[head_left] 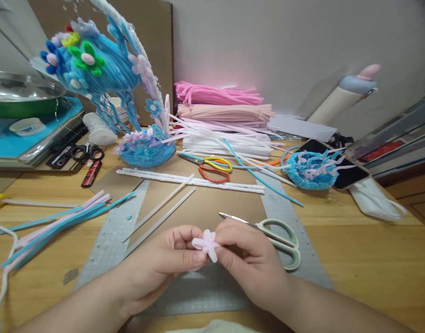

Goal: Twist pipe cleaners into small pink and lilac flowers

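Observation:
A small pale pink pipe-cleaner flower [209,245] with looped petals is held between my two hands over the grey cutting mat [184,296]. My left hand [164,259] pinches its left petal between thumb and fingers. From the other side, my right hand [250,263] grips the right edge with thumb and forefinger. Scissors with pale green handles [292,249] lie just behind my right hand, blades pointing left. Two clear glue sticks [164,217] rest on the brown cardboard [212,203] beyond my left hand.
A blue pipe-cleaner jellyfish [108,69] with flowers hangs from a white arch at back left. Bundles of pink and white pipe cleaners [226,143] are stacked by the wall. Red-and-yellow scissors [215,169] lie mid-table. Loose blue and pink stems [66,222] lie left; a blue piece [313,171] sits right.

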Demonstrator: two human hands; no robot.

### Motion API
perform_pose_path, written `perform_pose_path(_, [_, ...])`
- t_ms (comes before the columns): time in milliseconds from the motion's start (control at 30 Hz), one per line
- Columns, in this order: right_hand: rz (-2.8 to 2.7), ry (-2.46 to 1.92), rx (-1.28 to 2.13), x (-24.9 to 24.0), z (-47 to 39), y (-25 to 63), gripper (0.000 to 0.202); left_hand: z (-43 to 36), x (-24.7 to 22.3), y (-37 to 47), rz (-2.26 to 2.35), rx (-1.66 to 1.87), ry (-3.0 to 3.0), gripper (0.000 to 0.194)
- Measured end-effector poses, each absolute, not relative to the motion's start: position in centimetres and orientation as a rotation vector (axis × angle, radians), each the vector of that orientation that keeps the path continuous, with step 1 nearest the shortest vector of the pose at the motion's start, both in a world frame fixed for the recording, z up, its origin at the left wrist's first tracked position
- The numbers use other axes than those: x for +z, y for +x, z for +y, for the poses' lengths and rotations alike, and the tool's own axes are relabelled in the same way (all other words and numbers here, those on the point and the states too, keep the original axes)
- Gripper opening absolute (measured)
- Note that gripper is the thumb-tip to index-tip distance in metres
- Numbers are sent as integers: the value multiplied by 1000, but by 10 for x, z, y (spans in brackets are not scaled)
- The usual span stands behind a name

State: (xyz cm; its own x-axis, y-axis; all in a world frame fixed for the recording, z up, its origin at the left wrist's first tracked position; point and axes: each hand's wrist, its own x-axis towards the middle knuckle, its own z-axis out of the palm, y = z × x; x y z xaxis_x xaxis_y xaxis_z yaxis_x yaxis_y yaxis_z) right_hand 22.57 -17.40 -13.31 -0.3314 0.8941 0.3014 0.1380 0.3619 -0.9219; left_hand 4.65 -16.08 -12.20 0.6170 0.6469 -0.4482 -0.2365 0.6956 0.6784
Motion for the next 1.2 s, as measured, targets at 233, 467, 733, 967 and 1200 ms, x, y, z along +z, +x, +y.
perform_pose_path(233, [-1765,-930,1050,-132,-171,227,13,-160,-116,48,818,574,700,21])
perform_pose_path(467, [-1769,-1047,1096,-132,-175,227,12,-159,-122,51,955,642,750,19])
perform_pose_path(733, [-1171,-1153,1823,-133,-171,219,27,-164,-120,54,1184,689,1164,11])
perform_pose_path(967, [-939,-1034,2019,-136,-170,221,32,-163,-122,58,975,735,902,11])
perform_pose_path(1200, [-921,-1034,1980,-135,-172,219,32,-163,-126,57,880,700,822,16])
